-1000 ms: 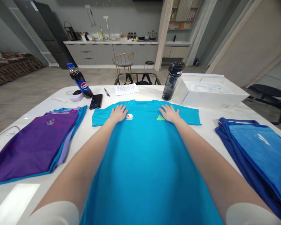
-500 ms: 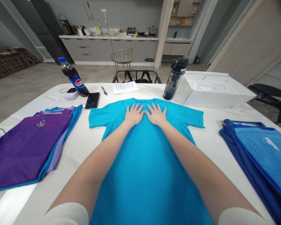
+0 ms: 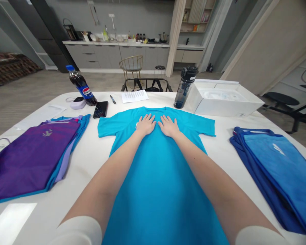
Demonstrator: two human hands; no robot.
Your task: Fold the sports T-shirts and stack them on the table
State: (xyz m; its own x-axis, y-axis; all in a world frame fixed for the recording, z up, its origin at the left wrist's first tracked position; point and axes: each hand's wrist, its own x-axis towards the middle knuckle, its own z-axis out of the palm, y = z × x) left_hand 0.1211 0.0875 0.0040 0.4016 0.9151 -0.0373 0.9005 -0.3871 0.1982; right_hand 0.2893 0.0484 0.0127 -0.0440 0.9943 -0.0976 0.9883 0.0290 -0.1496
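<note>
Lying beneath either grip [image 3: 146, 125]: shirt [image 3: 155, 173]

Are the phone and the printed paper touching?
Apart: the head view shows a pen and bare table between the phone and the printed paper.

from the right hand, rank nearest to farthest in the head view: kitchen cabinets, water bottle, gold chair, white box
1. water bottle, just beyond the right hand
2. white box, on the table, right of the bottle
3. gold chair, on the floor past the table's far edge
4. kitchen cabinets, along the back wall, behind the chair
</note>
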